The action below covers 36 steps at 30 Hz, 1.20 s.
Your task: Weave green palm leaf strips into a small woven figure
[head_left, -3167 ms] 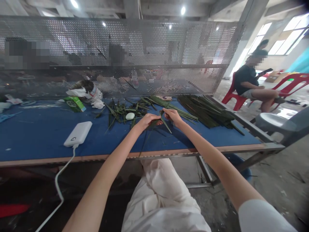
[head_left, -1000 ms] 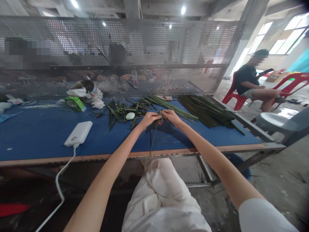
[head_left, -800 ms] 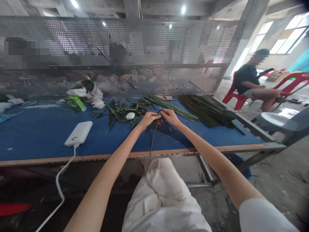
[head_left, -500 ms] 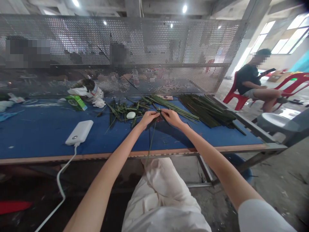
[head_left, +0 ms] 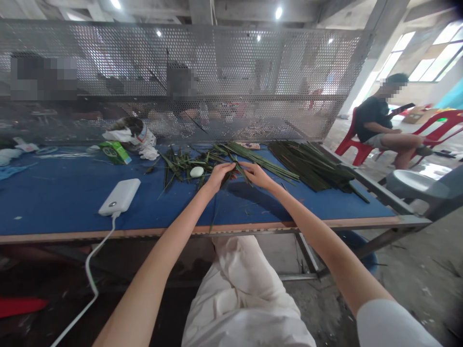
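Note:
My left hand (head_left: 220,176) is closed in a pinch on a piece of folded green leaf strips (head_left: 236,164) above the table. From the other side my right hand (head_left: 258,174) grips a strip of the same piece between thumb and fingers. Part of the piece hides behind my fingers, and a thin strip trails down past my left wrist. Left of my hands lies a white oval object (head_left: 197,171) beside a heap of green leaf pieces (head_left: 177,166). Long narrow leaf strips (head_left: 267,161) lie just beyond my right hand.
The blue tabletop (head_left: 159,209) also bears a white power bank (head_left: 119,196) with a cable, a green box (head_left: 115,152), crumpled wrappings (head_left: 142,140) and a stack of dark leaves (head_left: 311,166). A perforated metal screen (head_left: 231,72) stands behind. At right, a person (head_left: 376,115) sits on a red chair.
The fingers of my right hand have spread a little and shifted along the leaf piece. Its trailing strip has swung left and no longer hangs over the table's front edge.

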Available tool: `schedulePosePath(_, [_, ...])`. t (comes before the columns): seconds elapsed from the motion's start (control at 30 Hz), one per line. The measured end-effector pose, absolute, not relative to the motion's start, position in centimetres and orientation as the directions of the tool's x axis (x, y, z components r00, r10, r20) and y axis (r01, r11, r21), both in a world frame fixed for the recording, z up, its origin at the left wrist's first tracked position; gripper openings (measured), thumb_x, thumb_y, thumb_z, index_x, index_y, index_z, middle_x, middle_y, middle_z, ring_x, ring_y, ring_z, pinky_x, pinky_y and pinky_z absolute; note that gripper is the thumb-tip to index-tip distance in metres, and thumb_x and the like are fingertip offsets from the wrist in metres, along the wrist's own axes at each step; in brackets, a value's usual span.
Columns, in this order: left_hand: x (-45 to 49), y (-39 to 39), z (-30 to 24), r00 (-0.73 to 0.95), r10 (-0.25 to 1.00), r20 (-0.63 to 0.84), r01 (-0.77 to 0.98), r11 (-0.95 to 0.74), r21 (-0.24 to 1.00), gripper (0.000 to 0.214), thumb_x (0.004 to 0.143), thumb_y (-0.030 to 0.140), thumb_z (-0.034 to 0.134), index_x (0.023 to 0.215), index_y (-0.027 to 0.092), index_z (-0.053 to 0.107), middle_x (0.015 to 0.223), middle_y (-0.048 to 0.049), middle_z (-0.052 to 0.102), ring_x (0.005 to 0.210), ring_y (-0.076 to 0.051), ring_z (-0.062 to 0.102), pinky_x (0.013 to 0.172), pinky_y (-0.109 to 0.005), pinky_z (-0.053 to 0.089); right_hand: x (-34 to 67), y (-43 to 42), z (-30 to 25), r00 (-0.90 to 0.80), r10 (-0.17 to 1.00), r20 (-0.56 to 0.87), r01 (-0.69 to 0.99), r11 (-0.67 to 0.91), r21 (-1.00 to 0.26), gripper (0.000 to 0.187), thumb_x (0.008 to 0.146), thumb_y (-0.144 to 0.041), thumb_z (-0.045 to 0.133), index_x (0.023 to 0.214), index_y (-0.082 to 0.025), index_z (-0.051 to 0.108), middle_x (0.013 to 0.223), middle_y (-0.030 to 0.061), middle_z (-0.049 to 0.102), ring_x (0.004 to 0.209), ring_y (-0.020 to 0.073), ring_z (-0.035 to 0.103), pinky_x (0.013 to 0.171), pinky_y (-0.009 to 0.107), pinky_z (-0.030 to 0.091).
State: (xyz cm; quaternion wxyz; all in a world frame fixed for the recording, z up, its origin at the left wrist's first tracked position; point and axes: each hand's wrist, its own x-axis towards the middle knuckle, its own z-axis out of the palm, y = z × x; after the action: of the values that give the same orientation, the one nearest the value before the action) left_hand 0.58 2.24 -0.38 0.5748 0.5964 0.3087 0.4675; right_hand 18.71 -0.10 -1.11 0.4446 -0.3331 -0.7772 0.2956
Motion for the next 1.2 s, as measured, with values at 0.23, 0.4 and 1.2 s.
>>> schedulePosePath(0.23, [0.5, 2.5, -0.3, 0.199, 0.961, 0.192, -0.128, -0.169, 0.977, 0.026, 0.070, 0.039, 0.073, 0.065, 0.013, 0.069, 0.056, -0.0035, 0.064, 0.047, -0.012, 0.052, 0.049, -0.025, 0.039, 19.1, -0.4, -0.5, -0.484, 0.805, 0.344, 0.131, 0.455, -0.881, 0.059, 0.091, -0.034, 0.051, 0.143, -0.006, 0.042, 0.055, 0.0003, 0.063, 0.051, 0.0145, 0.060, 0.052, 0.023, 0.048])
schedulePosePath(0.4, [0.5, 2.2, -0.1, 0.229, 0.963, 0.145, -0.140, -0.115, 0.983, 0.028, 0.070, 0.041, 0.073, 0.076, 0.013, 0.071, 0.069, -0.0052, 0.070, 0.053, -0.013, 0.057, 0.050, -0.025, 0.041, 18.9, -0.4, -0.6, -0.447, 0.822, 0.352, 0.070, 0.424, -0.903, 0.061, 0.089, -0.041, 0.056, 0.141, -0.009, 0.045, 0.060, 0.0010, 0.066, 0.053, 0.0138, 0.061, 0.052, 0.023, 0.048])
schedulePosePath(1.2, [1.3, 1.8, -0.8, 0.253, 0.942, 0.220, -0.196, -0.173, 0.965, 0.035, 0.065, 0.046, 0.079, 0.062, 0.014, 0.068, 0.062, -0.0042, 0.065, 0.063, -0.016, 0.060, 0.068, -0.029, 0.046, 18.4, -0.7, -1.1, -0.315, 0.905, 0.285, -0.064, 0.279, -0.958, 0.062, 0.079, -0.040, 0.065, 0.131, -0.008, 0.057, 0.059, 0.0002, 0.065, 0.049, 0.0097, 0.056, 0.053, 0.022, 0.048])
